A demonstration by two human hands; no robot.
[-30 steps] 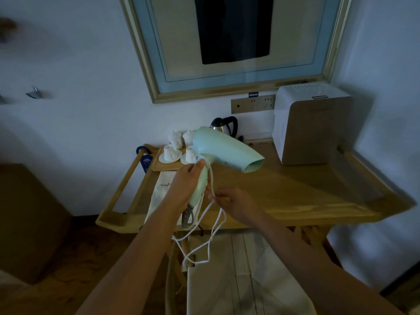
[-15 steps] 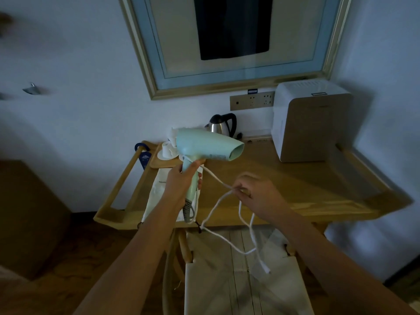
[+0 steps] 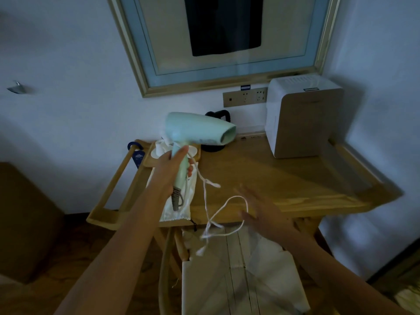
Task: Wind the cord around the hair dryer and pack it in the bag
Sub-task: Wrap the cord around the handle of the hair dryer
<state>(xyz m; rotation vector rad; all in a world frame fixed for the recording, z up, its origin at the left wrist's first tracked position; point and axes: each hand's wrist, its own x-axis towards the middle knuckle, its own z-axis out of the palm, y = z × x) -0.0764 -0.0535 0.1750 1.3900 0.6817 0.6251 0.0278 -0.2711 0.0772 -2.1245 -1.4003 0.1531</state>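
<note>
Head view looks down at a wooden worktop set against a pale wall. The left hand has its fingers curled round the handle of a mint-green hair dryer, holding it upright above the left part of the worktop with the nozzle pointing right. A white cord leaves the grey strain relief at the foot of the handle, runs up past the hand and hangs in loose loops in front of the worktop's near edge, its end dangling low. The right hand is blurred, its fingers spread and released, with one loop of the cord lying just beside or over them; which of the two, I cannot tell. A white drawstring bag lies flat on the worktop under the left hand, reaching the near edge. At the far left sits a tray with white cups, with a dark kettle behind the dryer. A white box-shaped appliance stands at the far right, beside a wall socket strip, below a framed picture.
</note>
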